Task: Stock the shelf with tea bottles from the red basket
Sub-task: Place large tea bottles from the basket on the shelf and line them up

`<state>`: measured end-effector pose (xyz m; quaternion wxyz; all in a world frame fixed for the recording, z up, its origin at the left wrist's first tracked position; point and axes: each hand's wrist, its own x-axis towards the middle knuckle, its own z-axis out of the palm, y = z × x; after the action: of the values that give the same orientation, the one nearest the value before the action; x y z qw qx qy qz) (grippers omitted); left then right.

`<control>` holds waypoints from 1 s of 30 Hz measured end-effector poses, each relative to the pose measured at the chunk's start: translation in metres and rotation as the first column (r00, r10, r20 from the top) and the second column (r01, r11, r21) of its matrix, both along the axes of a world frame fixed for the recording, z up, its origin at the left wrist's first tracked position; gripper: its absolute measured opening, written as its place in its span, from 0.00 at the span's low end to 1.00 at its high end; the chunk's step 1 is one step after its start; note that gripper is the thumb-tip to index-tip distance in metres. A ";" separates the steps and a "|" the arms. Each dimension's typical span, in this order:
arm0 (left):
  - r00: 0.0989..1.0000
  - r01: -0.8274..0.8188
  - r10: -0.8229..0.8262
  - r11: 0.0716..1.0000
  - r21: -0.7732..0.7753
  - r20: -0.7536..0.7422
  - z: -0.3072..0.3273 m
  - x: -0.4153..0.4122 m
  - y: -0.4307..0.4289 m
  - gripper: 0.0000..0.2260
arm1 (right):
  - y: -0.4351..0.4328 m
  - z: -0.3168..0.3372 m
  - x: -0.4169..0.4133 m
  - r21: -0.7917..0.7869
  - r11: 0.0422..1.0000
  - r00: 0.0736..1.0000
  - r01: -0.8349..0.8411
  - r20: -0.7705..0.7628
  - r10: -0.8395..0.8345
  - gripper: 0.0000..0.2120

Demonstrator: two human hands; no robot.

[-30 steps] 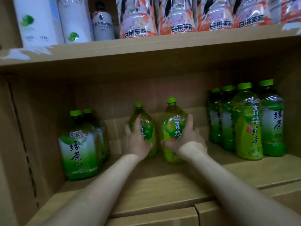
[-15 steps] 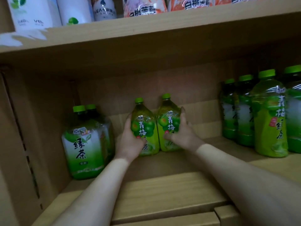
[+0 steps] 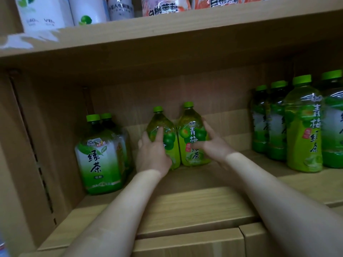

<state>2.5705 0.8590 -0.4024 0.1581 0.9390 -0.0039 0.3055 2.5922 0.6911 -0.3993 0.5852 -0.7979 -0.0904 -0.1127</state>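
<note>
Both hands reach deep onto the pale wooden shelf (image 3: 185, 206), just right of the shrink-wrapped green-tea pack (image 3: 100, 160). The left hand (image 3: 152, 154) grips the left tea bottle (image 3: 160, 121), clear plastic with a green cap, and the right hand (image 3: 213, 145) grips the matching right tea bottle (image 3: 193, 134); the two bottles touch. Placing seems nearly done; next, loosen both grips and withdraw without toppling them.

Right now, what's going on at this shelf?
A person is stocking the shelf. The left hand grips the left tea bottle and the right hand grips the right tea bottle. Both bottles stand upright, side by side and touching, deep in the middle of the shelf. A green tea pack sits to their left and a row of bottles to their right.
</note>
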 end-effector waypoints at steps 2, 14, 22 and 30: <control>0.999 -0.042 0.044 0.996 0.073 -0.026 0.002 -0.005 -0.005 0.41 | -0.003 -0.001 -0.005 -0.029 0.999 1.000 0.027 -0.003 -0.028 0.49; 0.923 0.369 -0.384 0.858 -0.356 0.030 0.037 -0.055 -0.047 0.15 | -0.039 0.033 -0.085 0.083 0.997 0.998 0.008 0.053 -0.013 0.15; 0.501 0.719 -0.827 0.233 -0.655 0.256 0.009 -0.130 -0.131 0.15 | -0.125 0.037 -0.197 -0.402 0.915 0.958 0.031 0.274 0.088 0.07; 0.195 0.794 -0.970 0.068 -0.605 0.147 -0.052 -0.193 -0.243 0.09 | -0.246 -0.002 -0.320 -0.652 0.685 0.941 0.325 0.293 -0.167 0.09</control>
<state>2.3775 0.6161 -0.4541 0.5774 0.6687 -0.4682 -0.0187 2.2717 0.4446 -0.4014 0.2110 -0.9463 -0.0785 -0.2319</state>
